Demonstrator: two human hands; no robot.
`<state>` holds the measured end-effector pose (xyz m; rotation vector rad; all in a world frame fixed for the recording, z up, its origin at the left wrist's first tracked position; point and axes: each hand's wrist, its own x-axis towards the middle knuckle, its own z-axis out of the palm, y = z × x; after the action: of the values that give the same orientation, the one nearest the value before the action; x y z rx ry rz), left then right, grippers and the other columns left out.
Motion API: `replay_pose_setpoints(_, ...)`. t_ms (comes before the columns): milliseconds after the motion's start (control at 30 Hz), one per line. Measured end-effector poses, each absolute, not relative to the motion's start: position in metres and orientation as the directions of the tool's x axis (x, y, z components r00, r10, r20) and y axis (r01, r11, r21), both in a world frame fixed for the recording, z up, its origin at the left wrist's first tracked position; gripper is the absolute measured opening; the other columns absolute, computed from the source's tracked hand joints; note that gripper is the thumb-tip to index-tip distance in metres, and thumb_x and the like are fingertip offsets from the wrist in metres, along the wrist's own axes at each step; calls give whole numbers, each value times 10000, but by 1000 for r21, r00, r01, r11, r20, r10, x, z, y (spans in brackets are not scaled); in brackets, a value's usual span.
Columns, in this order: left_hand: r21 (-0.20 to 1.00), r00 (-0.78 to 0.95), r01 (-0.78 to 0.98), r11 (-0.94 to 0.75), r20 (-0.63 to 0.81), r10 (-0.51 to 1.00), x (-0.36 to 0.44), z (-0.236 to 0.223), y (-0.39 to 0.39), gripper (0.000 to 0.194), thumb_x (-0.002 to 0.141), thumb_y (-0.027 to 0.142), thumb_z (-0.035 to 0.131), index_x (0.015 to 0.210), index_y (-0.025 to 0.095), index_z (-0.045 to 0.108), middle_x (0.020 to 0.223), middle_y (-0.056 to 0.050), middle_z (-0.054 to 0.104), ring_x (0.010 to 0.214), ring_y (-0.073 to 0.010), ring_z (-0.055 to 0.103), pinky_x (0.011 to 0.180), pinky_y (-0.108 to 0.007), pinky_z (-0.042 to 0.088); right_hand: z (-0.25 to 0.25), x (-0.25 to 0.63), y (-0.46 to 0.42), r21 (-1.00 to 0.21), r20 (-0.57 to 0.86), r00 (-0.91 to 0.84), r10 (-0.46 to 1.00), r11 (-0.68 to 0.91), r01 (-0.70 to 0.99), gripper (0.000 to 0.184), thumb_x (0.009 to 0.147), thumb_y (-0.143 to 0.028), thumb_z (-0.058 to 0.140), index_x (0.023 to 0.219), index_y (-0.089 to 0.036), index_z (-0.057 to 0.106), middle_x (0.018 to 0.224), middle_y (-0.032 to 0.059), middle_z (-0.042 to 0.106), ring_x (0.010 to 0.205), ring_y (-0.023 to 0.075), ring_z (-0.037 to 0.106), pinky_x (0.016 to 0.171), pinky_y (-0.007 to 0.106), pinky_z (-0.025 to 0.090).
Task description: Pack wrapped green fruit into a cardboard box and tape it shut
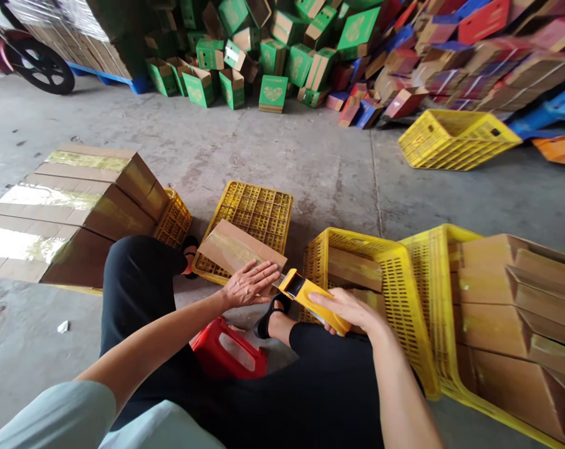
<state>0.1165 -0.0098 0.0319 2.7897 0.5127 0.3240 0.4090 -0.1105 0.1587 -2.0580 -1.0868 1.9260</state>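
Observation:
A small cardboard box (pixel 233 243) with a strip of clear tape along it lies on an upturned yellow crate (pixel 259 209) in front of me. My left hand (pixel 252 284) rests flat on the box's near right end, fingers stretched out. My right hand (pixel 345 308) grips a yellow tape dispenser (pixel 313 297) with a black part near its head. The dispenser's head is at the box's right end, close to my left fingertips. A shiny sliver, seemingly tape, shows there; whether the head touches the box I cannot tell.
To the right, a yellow crate (pixel 416 299) holds cardboard boxes, beside another crate (pixel 444 349) full of cartons. Large taped cartons (pixel 72 199) stand left. A red plastic container (pixel 229 355) sits between my legs. Farther off are a yellow crate (pixel 455 140) and piled green boxes (pixel 273 93).

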Motion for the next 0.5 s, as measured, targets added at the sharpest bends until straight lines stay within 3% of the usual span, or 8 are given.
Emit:
replay_pose_setpoints(267,324,907,321,-890,165,388,118,34,-10,759,1004,630,447,1637,255,261,1669,-76,306,1558,-263,263,1287,-474,176,152,418,-118,-508,-837,-50,544,-741,439,560,878,-739,570,879,-184,648,609,64,734,506,182,690,461,217,494)
replay_pose_setpoints(500,405,903,298,-864,172,393,113,45,-2,846,991,702,393,1632,164,264,1687,-142,245,1563,-284,244,1284,-446,196,143,401,-98,-449,-850,0,526,-725,523,505,915,-627,600,722,-161,632,547,88,693,438,167,635,442,229,508)
